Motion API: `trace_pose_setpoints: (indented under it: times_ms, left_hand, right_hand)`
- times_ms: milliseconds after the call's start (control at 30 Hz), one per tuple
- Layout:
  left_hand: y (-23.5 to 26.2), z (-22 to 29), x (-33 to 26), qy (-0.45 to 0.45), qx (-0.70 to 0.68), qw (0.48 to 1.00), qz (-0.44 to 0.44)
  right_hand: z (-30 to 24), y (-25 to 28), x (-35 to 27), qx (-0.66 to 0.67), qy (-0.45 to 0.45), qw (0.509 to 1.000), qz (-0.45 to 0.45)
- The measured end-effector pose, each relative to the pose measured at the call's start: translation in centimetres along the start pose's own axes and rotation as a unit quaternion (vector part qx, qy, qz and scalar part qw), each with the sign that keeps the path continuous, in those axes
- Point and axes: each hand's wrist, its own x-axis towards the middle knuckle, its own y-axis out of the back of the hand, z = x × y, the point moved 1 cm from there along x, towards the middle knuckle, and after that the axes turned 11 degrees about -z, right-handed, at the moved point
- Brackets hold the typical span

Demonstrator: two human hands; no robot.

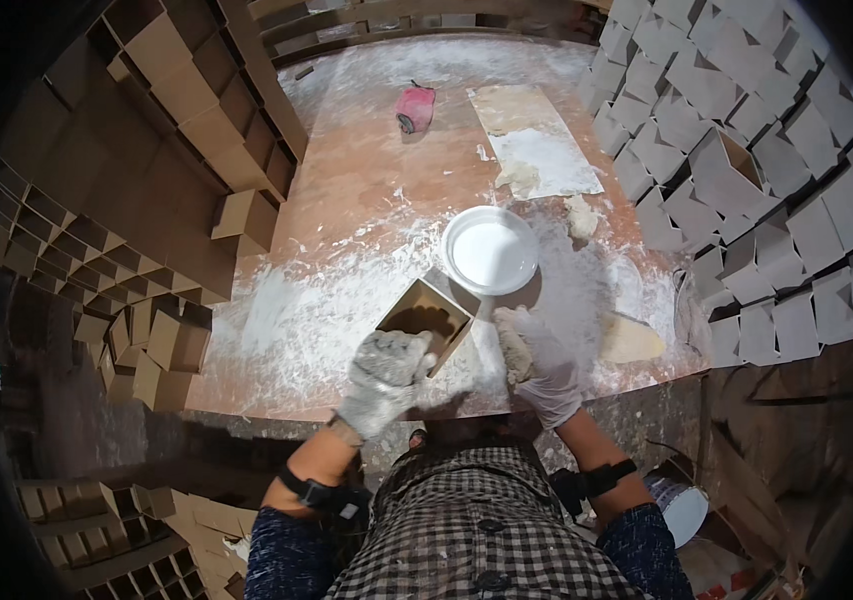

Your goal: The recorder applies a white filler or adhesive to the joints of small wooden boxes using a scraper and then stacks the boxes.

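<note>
My left hand (387,368), in a whitish work glove smeared with white, grips the near-left side of an open cardboard box (452,318). The box stands tilted to my view, brown inside, its open end facing up. My right hand (544,365), in a thin whitish glove, is closed to the right of the box and apart from it. A pale beige, rough-looking lump (516,352) shows along its inner side; its exact kind is unclear. Just beyond both hands sits a round white tub (490,250) with white material in it.
White-smeared table (327,300). Stacked brown boxes (182,90) line the left, white-faced boxes (737,180) the right. Farther back lie a pink item (415,108) and a pale sheet (537,145). A beige flat piece (632,338) lies right; a bucket (679,510) stands below the table.
</note>
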Motion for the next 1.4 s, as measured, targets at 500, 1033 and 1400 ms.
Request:
trace_pose_setpoints:
  times_ms: [500, 1033, 1400]
  left_hand:
    - [-4.6, -6.2, -1.3, -0.128, 0.125, 0.984, -0.017]
    - [-6.3, -7.5, -1.2, -0.158, 0.124, 0.980, 0.013]
    - [-5.6, -7.3, -1.3, -0.157, 0.114, 0.981, 0.006]
  right_hand:
    - [-10.1, -7.0, -1.4, -0.063, 0.097, 0.989, -0.091]
    - [-9.7, -7.9, -3.5, -0.044, -0.050, 0.990, -0.126]
    - [-7.5, -4.9, -1.2, -0.163, -0.051, 0.984, -0.042]
